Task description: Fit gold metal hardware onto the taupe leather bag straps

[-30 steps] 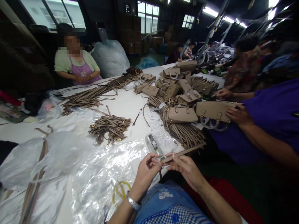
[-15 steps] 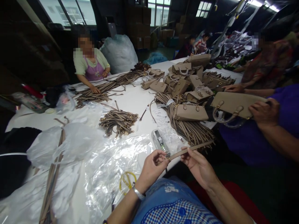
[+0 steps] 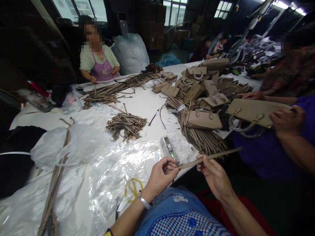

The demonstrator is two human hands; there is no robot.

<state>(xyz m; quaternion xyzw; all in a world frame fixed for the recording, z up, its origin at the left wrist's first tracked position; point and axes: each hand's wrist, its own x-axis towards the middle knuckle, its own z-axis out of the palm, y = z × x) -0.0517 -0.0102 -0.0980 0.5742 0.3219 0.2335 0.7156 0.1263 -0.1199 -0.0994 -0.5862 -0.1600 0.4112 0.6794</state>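
A taupe bag strap [image 3: 221,153] stretches between my hands above the table's near edge, its far end sticking out to the right. My left hand [image 3: 162,173] pinches it close to a small gold-coloured metal fitting. Farther along, my right hand [image 3: 214,173] grips the strap between thumb and fingers. Just beyond my left hand lies a grey tape dispenser [image 3: 168,147]. A long bundle of similar straps [image 3: 197,137] runs behind my right hand. A smaller pile of straps with gold-coloured clips [image 3: 126,127] rests left of the dispenser.
Taupe handbags [image 3: 203,120] are heaped at the back right. Clear plastic sheeting [image 3: 115,164] covers the table's front left, with yellow-handled scissors [image 3: 133,188] on it. A co-worker in purple [image 3: 256,157] holds a handbag at right; another co-worker [image 3: 102,64] handles straps across the table.
My right hand has shifted slightly right along the strap, and more of the strap shows beyond it. The co-worker across the table has drawn a hand back and up. The view has tilted slightly.
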